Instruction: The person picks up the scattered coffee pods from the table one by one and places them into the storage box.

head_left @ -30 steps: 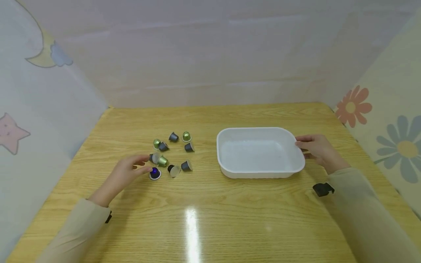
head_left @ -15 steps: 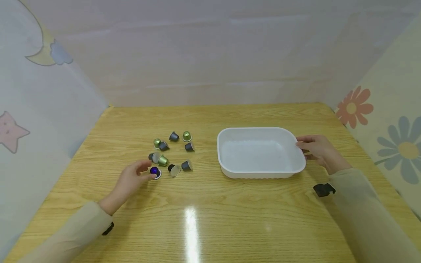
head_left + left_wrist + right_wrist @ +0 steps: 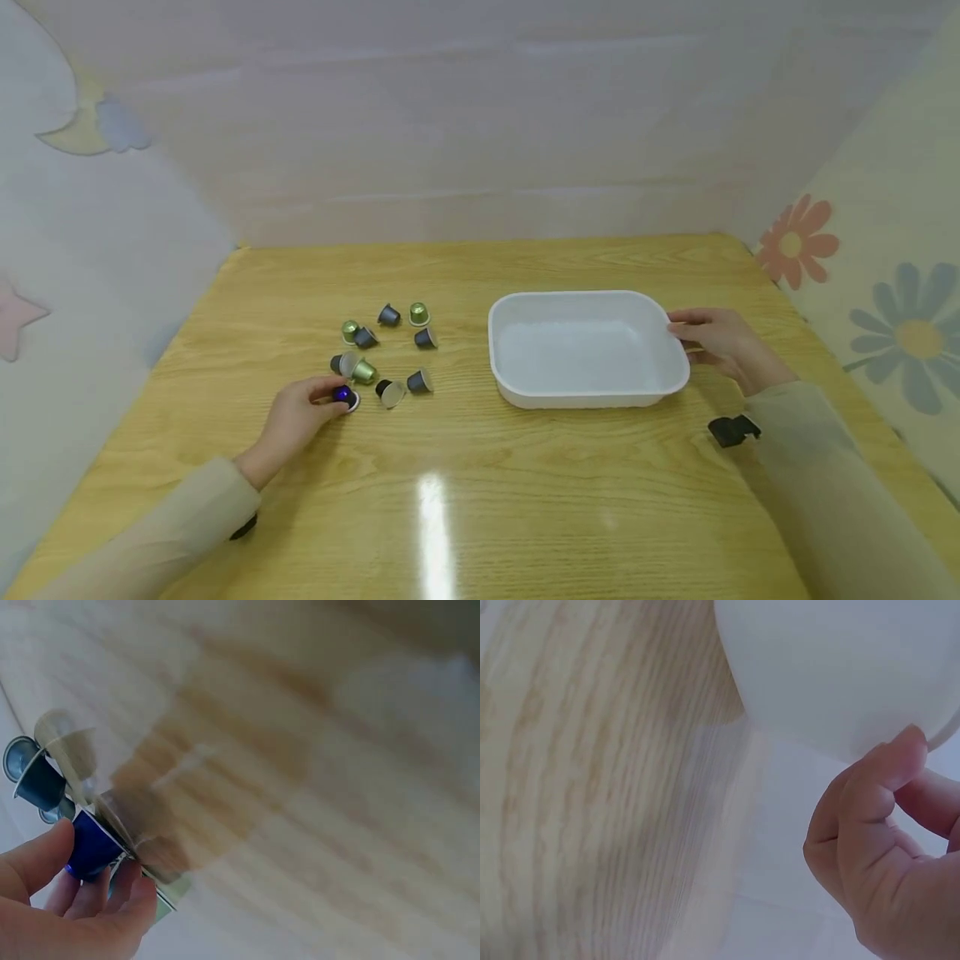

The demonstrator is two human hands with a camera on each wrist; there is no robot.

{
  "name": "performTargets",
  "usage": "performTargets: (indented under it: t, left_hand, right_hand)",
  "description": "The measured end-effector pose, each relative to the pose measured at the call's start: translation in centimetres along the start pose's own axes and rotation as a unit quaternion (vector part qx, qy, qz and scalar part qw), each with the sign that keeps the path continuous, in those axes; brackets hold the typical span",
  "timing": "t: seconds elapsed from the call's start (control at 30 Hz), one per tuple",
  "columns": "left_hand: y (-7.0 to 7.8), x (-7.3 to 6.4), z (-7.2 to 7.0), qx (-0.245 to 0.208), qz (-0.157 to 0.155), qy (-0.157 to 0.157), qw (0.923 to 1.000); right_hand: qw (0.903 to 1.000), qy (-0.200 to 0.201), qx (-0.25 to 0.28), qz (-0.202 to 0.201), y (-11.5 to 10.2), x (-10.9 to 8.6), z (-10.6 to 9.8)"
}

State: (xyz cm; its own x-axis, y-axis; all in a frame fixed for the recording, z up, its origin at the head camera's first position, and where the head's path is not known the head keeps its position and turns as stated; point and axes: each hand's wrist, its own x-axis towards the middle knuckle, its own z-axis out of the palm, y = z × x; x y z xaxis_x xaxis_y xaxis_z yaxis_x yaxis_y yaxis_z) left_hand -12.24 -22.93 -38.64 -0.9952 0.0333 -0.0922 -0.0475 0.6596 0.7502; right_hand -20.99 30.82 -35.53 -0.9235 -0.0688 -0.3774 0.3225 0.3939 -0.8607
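With thumb and fingers my left hand (image 3: 297,418) pinches a shiny dark blue coffee capsule (image 3: 345,397) at the near left of a loose group. The left wrist view shows the blue capsule (image 3: 93,846) between thumb and fingertips. Just beyond it lie a green capsule (image 3: 364,372) and a dark one with its pale lid showing (image 3: 348,363). On the right, my right hand (image 3: 723,343) grips the right rim of a white plastic tub (image 3: 585,400). In the right wrist view the thumb and fingers bend at the edge of the white tub (image 3: 832,675).
More capsules lie around: a black one (image 3: 390,392), a grey one (image 3: 420,381), another grey one (image 3: 425,337) and a green one (image 3: 419,314). Wood-grain table (image 3: 480,500) runs between the capsules and the tub. Pale patterned walls (image 3: 480,125) stand behind and at both sides.
My left hand has moved down to the blue capsule and closed its fingertips on it, tilting it slightly. My right hand stays at the tub's rim. The head view has shifted a little.
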Motion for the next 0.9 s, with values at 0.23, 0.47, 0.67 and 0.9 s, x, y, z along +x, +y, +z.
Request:
performTargets:
  t: [0.23,0.47,0.67,0.9]
  left_hand:
    - [0.1,0.0,-0.2,-0.003,-0.016,-0.006,0.9999]
    - [1.2,-0.1,0.2,-0.024,-0.005,0.008,0.9997]
    - [2.9,-0.4,0.5,-0.051,-0.012,0.000,0.9986]
    - [4.7,-0.1,1.2,-0.104,-0.011,-0.014,0.9944]
  right_hand:
    - [0.9998,-0.013,0.014,0.010,-0.4,0.2,0.3]
    - [0.9997,-0.020,0.016,0.004,-0.2,0.2,0.3]
    - [0.9997,-0.020,0.014,0.006,-0.1,0.4,0.2]
    - [0.9996,-0.021,0.014,0.013,-0.1,0.6,0.1]
